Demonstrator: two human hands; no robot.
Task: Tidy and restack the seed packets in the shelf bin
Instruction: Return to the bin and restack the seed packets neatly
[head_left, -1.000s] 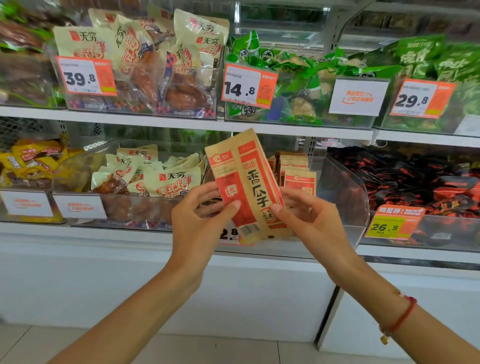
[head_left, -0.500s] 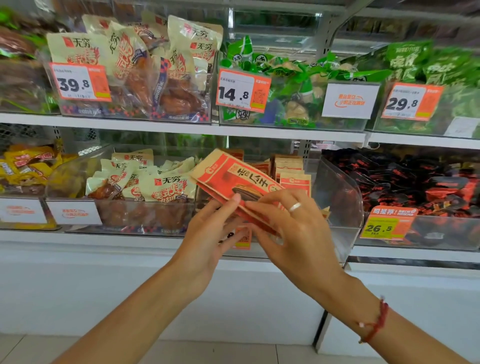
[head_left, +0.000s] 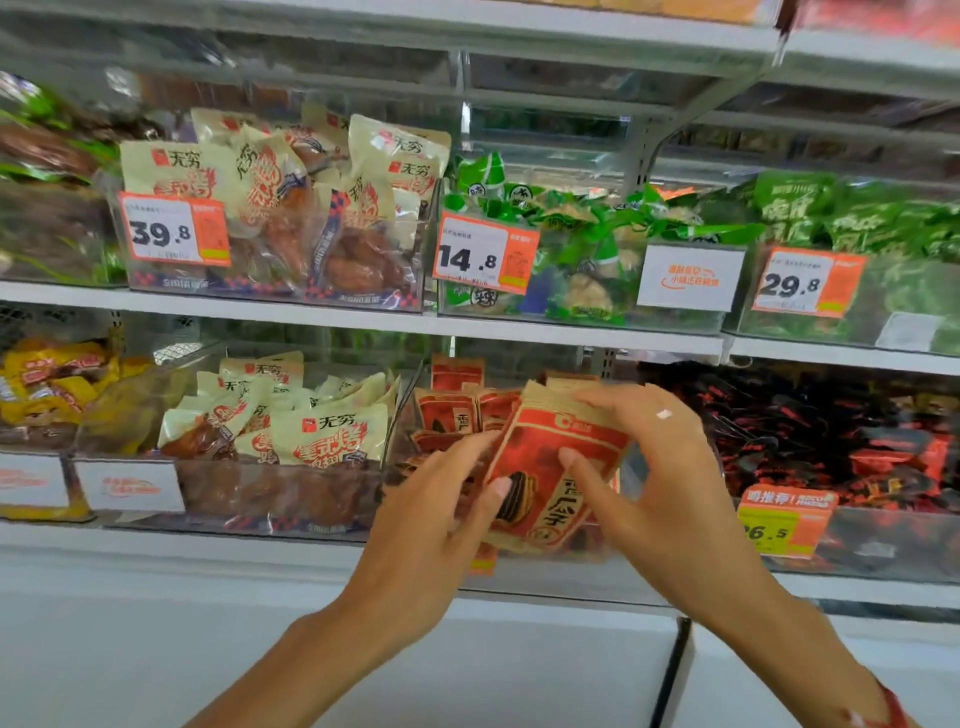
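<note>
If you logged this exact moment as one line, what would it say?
step: restacking | left hand: holds seed packet | right hand: holds same packet | packet: front facing camera, at clear bin | rest of packets: in bin

Motion-blurred throughout: right hand (head_left: 670, 499) covering the held seed packet's (head_left: 540, 467) right edge, left hand (head_left: 431, 525) hiding its lower left corner, price tag (head_left: 782, 522) first digit hidden, small print unreadable, forearms cut by bottom edge.
</note>
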